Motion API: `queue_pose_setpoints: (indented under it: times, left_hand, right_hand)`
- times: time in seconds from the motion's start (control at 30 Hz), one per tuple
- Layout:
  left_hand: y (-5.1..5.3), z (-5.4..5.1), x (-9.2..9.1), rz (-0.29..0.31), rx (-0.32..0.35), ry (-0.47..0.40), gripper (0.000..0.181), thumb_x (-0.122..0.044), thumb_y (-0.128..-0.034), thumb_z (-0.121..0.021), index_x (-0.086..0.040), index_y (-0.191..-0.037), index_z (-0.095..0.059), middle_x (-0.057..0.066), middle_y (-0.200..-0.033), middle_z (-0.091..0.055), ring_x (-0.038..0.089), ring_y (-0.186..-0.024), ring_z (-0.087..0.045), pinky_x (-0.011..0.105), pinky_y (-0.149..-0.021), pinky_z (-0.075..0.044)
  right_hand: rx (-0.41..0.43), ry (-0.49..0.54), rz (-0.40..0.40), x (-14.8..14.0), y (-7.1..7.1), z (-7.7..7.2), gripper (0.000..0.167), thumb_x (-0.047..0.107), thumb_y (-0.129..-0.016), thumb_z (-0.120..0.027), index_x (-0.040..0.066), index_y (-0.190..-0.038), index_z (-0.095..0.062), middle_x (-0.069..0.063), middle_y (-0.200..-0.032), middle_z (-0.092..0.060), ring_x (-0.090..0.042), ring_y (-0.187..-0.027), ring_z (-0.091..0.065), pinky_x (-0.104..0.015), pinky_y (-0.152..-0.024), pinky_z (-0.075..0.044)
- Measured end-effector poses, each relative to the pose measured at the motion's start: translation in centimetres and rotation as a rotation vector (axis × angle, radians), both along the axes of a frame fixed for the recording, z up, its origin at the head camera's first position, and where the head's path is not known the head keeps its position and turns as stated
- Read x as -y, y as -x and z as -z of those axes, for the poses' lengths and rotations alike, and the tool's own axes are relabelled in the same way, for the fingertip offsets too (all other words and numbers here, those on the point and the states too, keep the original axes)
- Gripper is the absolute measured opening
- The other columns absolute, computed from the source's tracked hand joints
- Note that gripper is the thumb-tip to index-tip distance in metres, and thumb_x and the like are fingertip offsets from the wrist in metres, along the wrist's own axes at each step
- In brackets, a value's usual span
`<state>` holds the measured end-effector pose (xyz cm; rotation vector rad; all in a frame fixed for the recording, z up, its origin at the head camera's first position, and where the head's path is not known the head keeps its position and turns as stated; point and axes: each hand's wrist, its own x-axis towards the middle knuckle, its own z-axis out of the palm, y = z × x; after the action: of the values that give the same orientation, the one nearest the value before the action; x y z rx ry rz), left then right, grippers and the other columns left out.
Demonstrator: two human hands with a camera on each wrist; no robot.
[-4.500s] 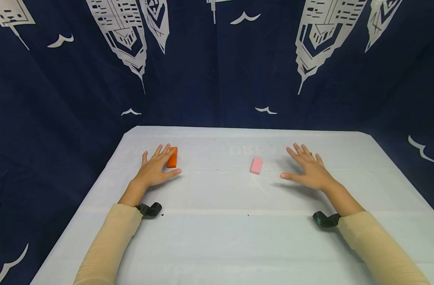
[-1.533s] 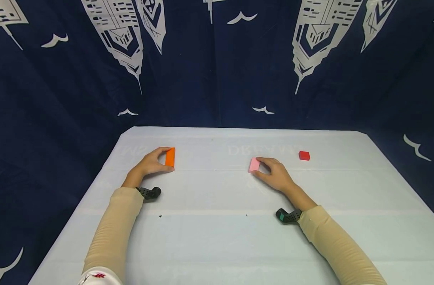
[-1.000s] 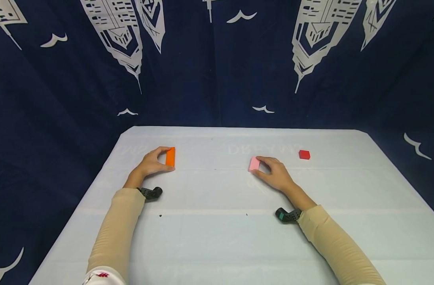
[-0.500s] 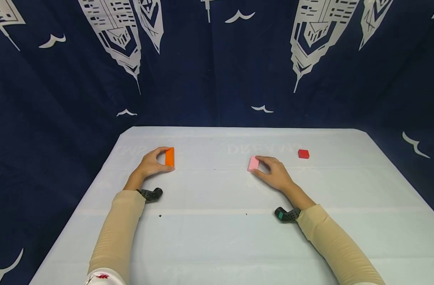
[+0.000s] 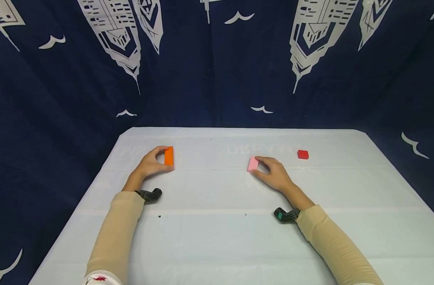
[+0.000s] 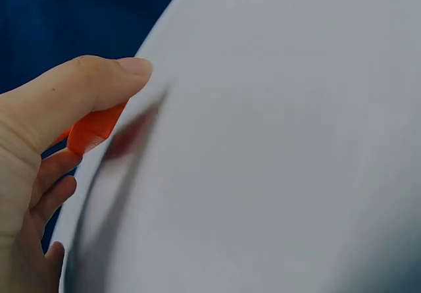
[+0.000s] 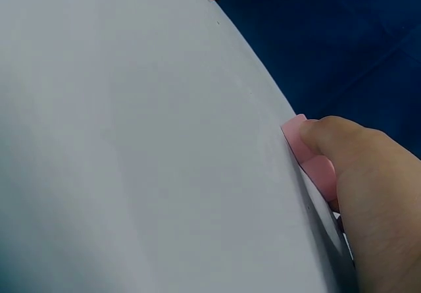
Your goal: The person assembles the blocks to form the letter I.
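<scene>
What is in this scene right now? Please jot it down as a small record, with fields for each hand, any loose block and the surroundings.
Left hand: pinches orange block
Right hand: pinches pink block
Loose block: red block, apart from both hands
Table: white
Backdrop: dark blue, white shapes

L hand (image 5: 150,163) pinches orange blk (image 5: 169,156); R hand (image 5: 278,176), pink blk (image 5: 253,164).

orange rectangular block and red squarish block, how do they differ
The orange rectangular block is pinched by the left hand; the red squarish block lies untouched on the white table. The orange block looks long and narrow, the red block stubbier. Both are plain and straight-edged.
</scene>
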<state>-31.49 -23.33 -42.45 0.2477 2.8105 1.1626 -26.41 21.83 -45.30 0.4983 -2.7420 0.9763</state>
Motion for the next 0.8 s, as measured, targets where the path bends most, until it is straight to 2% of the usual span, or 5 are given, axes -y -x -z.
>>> queue_pose_setpoints:
  times: [0.1,0.23,0.8]
  left_hand:
    - [-0.1,-0.5,-0.2,0.001,-0.008,-0.024,0.087,-0.029,-0.0701,-0.088,-0.017,-0.144,-0.043,0.016,-0.152,-0.035,0.038,-0.139,-0.028,0.060,-0.111,-0.023]
    - [0.0,-1.0,-0.3,0.005,-0.022,-0.002,0.088,-0.030,-0.0702,-0.088,-0.019,-0.144,-0.043,0.015,-0.154,-0.032,0.038,-0.141,-0.026,0.061,-0.110,-0.023]
    - [0.1,-1.5,-0.7,0.031,-0.062,0.042,0.090,-0.033,-0.0691,-0.088,-0.017,-0.145,-0.043,0.016,-0.154,-0.033,0.039,-0.141,-0.027,0.059,-0.111,-0.023]
  right_hand:
    - [-0.003,0.001,-0.002,0.0,0.0,0.0,0.058,0.034,-0.088,-0.071,0.005,-0.136,-0.056,-0.019,-0.136,-0.055,-0.037,-0.129,-0.045,-0.054,-0.108,-0.033]
    - [-0.009,0.000,-0.002,0.0,0.1,0.1,0.058,0.034,-0.088,-0.071,0.005,-0.136,-0.056,-0.019,-0.136,-0.055,-0.037,-0.129,-0.045,-0.054,-0.108,-0.033]
    - [0.006,0.003,0.003,-0.1,0.0,0.2,0.059,0.035,-0.088,-0.071,0.006,-0.136,-0.056,-0.019,-0.137,-0.055,-0.036,-0.129,-0.046,-0.054,-0.107,-0.033]
